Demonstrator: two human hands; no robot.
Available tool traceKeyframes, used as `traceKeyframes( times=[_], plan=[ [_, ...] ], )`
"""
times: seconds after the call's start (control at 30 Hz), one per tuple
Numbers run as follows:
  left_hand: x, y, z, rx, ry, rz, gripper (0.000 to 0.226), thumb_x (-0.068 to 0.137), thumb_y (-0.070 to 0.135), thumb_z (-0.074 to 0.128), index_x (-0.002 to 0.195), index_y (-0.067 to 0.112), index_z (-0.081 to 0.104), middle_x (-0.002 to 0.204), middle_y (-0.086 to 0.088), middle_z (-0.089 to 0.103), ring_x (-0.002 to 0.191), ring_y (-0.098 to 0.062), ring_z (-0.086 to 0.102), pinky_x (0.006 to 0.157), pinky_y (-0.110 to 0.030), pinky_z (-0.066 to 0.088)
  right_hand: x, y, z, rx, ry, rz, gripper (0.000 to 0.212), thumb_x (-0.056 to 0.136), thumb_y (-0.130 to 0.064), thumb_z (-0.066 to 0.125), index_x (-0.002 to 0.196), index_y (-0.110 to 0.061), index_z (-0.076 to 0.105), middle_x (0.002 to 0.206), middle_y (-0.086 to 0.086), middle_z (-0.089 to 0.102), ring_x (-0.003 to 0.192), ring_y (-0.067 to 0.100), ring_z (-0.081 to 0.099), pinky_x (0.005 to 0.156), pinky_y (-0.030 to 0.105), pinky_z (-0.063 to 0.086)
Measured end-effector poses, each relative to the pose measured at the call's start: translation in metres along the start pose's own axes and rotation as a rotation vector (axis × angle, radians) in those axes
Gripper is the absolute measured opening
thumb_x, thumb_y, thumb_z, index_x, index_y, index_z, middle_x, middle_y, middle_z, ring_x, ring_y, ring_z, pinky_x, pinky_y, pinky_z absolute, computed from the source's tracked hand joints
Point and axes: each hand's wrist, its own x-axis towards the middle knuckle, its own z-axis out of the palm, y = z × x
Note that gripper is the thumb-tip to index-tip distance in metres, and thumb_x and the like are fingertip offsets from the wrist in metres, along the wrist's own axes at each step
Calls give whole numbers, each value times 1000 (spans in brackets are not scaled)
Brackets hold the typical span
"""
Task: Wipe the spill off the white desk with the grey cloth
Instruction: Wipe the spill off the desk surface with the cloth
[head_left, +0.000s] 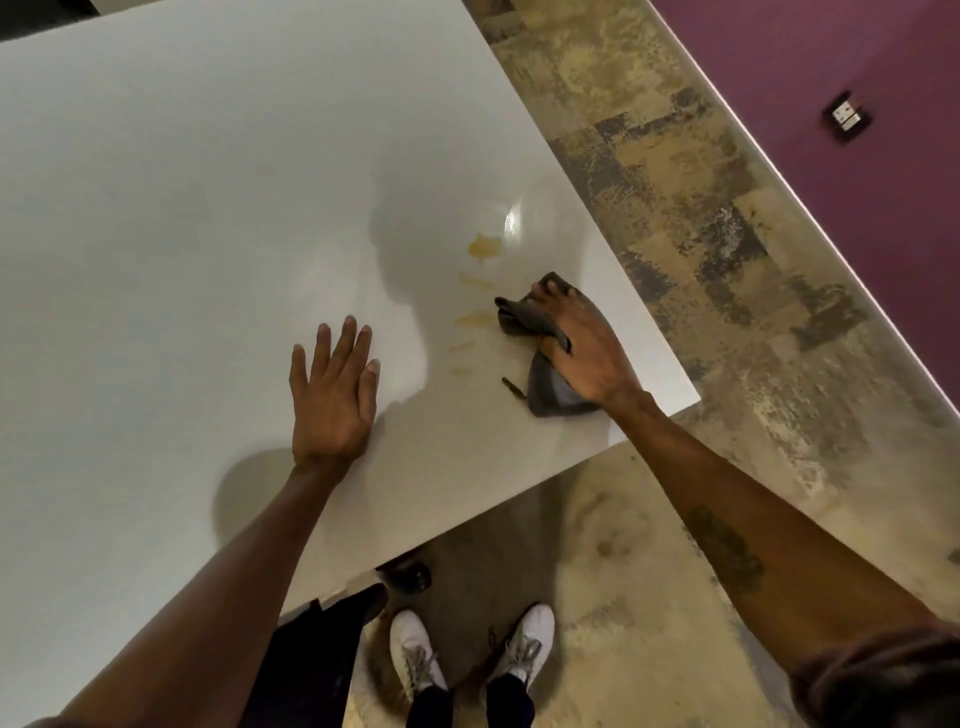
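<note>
The right hand (579, 345) covers the middle of the grey cloth (545, 387), so the folds under its palm and any spill (483, 247) beneath the cloth are hidden. The bench (182, 208) runs out of the picture at its left and top edges. Under its near edge a dark round object (410, 574) is half hidden and too dim to identify.

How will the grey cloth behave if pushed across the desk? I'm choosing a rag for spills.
Probably floppy: the grey cloth lies bunched in folds under the right hand, with a loose corner trailing. It likely slides easily, since the white desk looks glossy. It may smear the yellowish spill before soaking it up.
</note>
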Motion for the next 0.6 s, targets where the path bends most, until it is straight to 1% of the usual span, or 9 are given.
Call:
traceKeyframes(
  times=[0.1,0.17,0.23,0.27,0.33,0.4,0.5,0.6],
  plan=[
    [-1,2,-2,-23,-8,-18,54,108,43,18,159,27,28,168,9,19,158,-16,8,128,-49,5,-29,-14,12,4,52,74,54,99,-28,41,151,-17,38,161,5,31,153,19,19,127,37,12],
    [-1,3,-3,-43,-23,-31,55,108,45,16,159,28,25,168,11,17,158,-14,6,129,-48,3,-40,-23,23,-29,121,137,53,101,-33,37,152,-19,35,163,7,25,154,22,15,127,40,12],
    [-1,5,-5,-42,-35,-34,55,108,44,15,160,28,23,169,11,15,159,-14,4,129,-49,3,-48,-34,33,-45,209,239,50,104,-34,37,152,-23,35,165,8,19,154,24,12,127,40,10],
    [-1,5,-5,-32,-37,-32,55,108,43,16,160,27,23,169,10,14,159,-15,4,129,-49,3,-50,-41,38,-47,256,296,49,104,-32,39,151,-22,37,164,10,21,154,26,14,127,42,11],
    [-1,6,-7,-12,-41,-21,55,108,41,17,160,25,22,169,7,14,159,-17,4,129,-51,4,-54,-58,49,-45,392,400,47,102,-24,46,147,-11,43,158,17,34,149,33,27,124,48,20],
    [-1,6,-8,15,-35,-2,54,109,38,19,161,22,22,169,4,14,159,-20,5,128,-52,6,-50,-78,58,2,504,540,47,102,-22,47,144,-2,46,154,19,41,146,35,34,124,48,23],
    [-2,6,-9,49,4,37,52,110,34,25,159,16,29,168,-3,21,158,-26,12,127,-54,11,-32,-100,63,103,580,774,49,103,-23,44,146,0,42,156,19,37,148,34,31,126,44,19],
    [0,5,-9,59,24,38,50,110,33,29,157,17,34,166,-3,26,157,-27,18,127,-54,15,-8,-108,62,160,629,924,51,103,-22,41,148,0,37,159,19,31,150,34,25,126,44,15]
  ],
)
